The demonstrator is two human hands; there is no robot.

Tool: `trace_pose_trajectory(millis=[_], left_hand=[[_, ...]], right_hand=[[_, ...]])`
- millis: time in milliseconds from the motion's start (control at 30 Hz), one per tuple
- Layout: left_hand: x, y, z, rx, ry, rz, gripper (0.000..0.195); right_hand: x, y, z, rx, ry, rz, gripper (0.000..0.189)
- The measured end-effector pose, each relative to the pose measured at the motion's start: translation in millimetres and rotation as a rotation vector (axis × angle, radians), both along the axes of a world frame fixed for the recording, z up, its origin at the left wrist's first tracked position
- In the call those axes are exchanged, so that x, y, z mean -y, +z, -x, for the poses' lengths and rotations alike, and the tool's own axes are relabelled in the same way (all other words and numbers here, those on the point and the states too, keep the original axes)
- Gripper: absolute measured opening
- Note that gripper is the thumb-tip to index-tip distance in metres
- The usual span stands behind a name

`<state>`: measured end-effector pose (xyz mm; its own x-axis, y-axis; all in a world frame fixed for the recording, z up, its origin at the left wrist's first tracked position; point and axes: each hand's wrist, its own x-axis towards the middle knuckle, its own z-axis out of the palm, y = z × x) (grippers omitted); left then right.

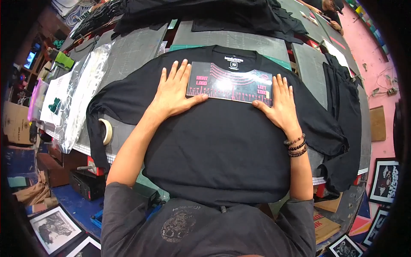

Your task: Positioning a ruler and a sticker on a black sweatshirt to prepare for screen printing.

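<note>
A black long-sleeved shirt [221, 138] lies spread out before me, its collar at the far side and its hem hanging over the near table edge. Across its chest, just below the neckline, rests a clear acrylic placement ruler [221, 85] with pink curves, scale marks and lettering. My left hand [176, 90] lies flat with fingers spread against the ruler's left end, its thumb along the lower edge. At the other end my right hand [279, 99] is likewise flat, thumb at the lower right corner. Neither hand is closed around anything. Glare hides part of the ruler.
Black garments are heaped at the back [205, 16], and more black cloth [346, 96] hangs at the right. A roll of tape [106, 131] sits by the left sleeve. Plastic bags [86, 93] lie further left, near a green-black tool [64, 59]. Another person [332, 14] is at far right.
</note>
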<state>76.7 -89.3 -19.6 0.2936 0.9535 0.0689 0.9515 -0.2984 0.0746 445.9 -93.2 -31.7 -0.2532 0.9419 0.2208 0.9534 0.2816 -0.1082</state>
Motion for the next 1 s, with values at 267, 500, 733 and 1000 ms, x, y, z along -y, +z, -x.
trace_pose_trajectory(millis=[267, 500, 733, 1000], left_hand=[[-10, -6, 2, 0.004, 0.001, -0.032, 0.120], [-12, -5, -5, 0.016, -0.044, -0.026, 0.122], [-7, 2, 8, -0.047, 0.004, -0.032, 0.110], [-17, -10, 3, -0.026, -0.063, -0.065, 0.108]], right_hand=[[-3, -1, -4, 0.055, -0.003, 0.045, 0.124], [0, 1, -13, 0.069, -0.029, 0.017, 0.115], [-5, -4, 7, 0.045, -0.031, 0.023, 0.124], [3, -9, -5, -0.025, -0.073, 0.016, 0.126]])
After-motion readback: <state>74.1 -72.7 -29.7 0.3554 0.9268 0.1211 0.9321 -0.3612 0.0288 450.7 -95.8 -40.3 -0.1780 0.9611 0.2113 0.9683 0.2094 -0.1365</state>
